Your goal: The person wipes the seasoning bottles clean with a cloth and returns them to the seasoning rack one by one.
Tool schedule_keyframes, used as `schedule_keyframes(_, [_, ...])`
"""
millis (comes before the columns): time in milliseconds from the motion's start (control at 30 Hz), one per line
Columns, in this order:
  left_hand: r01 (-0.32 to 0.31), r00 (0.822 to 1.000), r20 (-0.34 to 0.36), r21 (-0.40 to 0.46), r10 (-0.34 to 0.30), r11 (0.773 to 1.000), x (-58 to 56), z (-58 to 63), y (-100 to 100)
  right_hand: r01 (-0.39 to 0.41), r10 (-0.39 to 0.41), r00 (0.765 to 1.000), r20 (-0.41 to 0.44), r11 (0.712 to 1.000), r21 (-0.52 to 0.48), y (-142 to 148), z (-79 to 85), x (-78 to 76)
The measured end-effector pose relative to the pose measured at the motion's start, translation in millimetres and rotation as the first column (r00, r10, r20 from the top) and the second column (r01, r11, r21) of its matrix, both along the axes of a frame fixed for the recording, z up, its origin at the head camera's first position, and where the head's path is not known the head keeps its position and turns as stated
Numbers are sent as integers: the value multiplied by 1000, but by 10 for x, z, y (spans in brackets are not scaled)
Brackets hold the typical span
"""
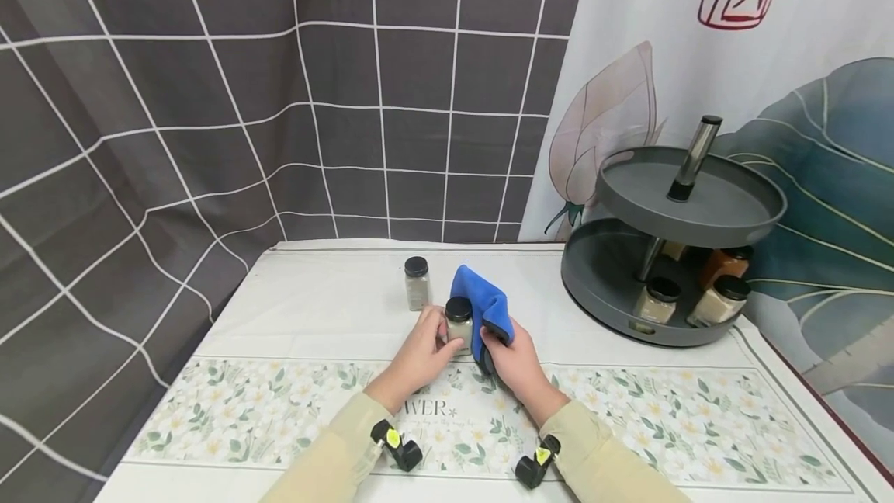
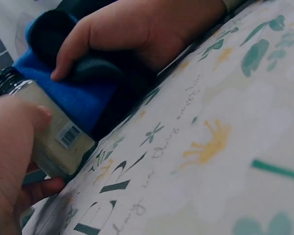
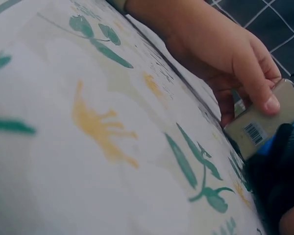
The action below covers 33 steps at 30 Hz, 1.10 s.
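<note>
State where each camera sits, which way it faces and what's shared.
Head: worn on the head, facing forward and down at the table, held jar and blue cloth; left hand, right hand and sleeves show.
Left wrist: on that wrist, facing the held jar; left hand near, right hand beyond.
Right wrist: on that wrist, facing the held jar; left hand shows, right hand only at lower right edge.
Both wrist views share the held jar's barcode.

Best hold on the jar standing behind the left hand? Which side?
Probably pinch the standing jar across its body, under the black lid, from the left in the head view. It stands upright, and that flank looks open; the left hand, held jar and blue cloth crowd its near and right sides.
</note>
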State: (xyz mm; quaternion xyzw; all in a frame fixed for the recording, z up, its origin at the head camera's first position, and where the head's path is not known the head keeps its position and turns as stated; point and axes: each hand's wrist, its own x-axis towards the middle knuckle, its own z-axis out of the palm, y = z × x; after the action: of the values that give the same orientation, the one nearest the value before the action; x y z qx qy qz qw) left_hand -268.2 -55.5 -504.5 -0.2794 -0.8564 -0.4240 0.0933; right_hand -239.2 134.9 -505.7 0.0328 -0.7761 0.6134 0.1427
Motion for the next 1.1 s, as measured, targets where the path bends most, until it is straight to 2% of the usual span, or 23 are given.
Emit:
schedule_keyframes(67, [20,999,27,24,-21,1000,3,8,-7,13,-13,1000,-4,1000,-2,7,1,9])
schedule_keyframes(167, [32,999,25,72,-34,997,1,-1,-17,14,-16,999,-40,999,-33,15,-4,18])
schedule_keyframes(367, [25,999,28,141,-29,990,-16,-25,-40,19,-20,999,-49,1000,-23,1,-7,12])
schedule_keyframes(533, [37,990,127,209,-64,977,-23,-21,-33,23,-23,999,-46,1000,3,1,-1,11])
schedule_keyframes(667, [47,977,189,278,-102,959,-21,-17,-23,29,-30,998,-46,999,-20,8,-2,8])
schedule_keyframes(933, [47,988,138,181,-72,982,-27,-15,-37,32,-34,997,-72,999,-34,6,-3,9])
schedule_keyframes(1100, [33,993,109,163,-51,986,-27,-13,-39,38,-41,996,-75,999,-35,5,-4,7])
